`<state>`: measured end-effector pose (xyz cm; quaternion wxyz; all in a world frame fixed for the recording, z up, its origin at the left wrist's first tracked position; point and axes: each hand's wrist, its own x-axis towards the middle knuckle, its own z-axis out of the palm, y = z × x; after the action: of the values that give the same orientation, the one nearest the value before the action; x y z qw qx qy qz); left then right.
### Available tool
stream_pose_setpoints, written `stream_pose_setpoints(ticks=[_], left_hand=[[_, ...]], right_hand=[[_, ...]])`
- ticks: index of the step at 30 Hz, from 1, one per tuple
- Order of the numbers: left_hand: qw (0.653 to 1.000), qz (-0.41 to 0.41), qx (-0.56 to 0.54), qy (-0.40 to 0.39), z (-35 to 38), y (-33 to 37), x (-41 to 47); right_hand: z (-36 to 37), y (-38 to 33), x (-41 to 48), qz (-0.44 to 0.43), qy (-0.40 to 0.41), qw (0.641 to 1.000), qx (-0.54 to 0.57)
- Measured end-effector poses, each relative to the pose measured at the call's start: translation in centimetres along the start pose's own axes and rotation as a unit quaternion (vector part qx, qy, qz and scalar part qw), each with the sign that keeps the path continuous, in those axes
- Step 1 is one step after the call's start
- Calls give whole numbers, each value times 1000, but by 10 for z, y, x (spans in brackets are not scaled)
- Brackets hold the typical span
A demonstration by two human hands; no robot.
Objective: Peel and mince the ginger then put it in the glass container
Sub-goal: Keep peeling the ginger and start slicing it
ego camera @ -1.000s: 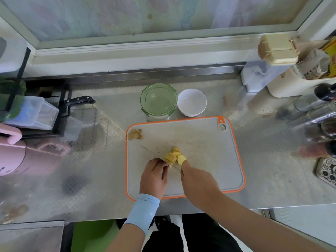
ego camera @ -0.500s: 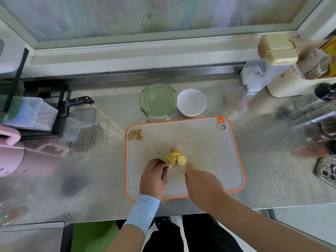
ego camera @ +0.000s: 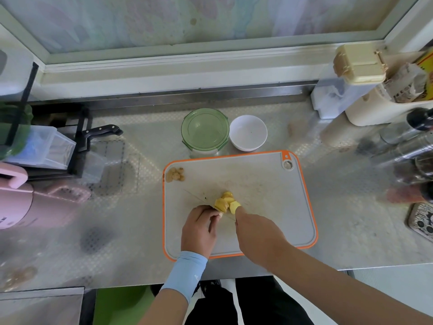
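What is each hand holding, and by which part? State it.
Right hand grips the knife at its handle end, hidden inside the grip; left hand pins the ginger by its near side on the cutting board.

Both of my arms reach forward from the lower edge of the view, converging toward the centre. My left hand (ego camera: 200, 227) is curled, knuckles up, fingers folded under, with a pale blue sleeve at the wrist. My right hand (ego camera: 255, 233) is bare to the forearm, back upward, fingers closed in a grip. The two hands sit just beside each other.
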<state>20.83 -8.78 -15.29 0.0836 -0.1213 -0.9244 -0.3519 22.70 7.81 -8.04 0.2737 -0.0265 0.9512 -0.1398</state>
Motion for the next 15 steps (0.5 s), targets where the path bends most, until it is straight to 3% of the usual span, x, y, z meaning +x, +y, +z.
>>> stream_pose_setpoints(ticks=[15], left_hand=[[1000,-7,-10,1,0,-3,1]], right_hand=[[6,3,5,10,-11,1000,13]])
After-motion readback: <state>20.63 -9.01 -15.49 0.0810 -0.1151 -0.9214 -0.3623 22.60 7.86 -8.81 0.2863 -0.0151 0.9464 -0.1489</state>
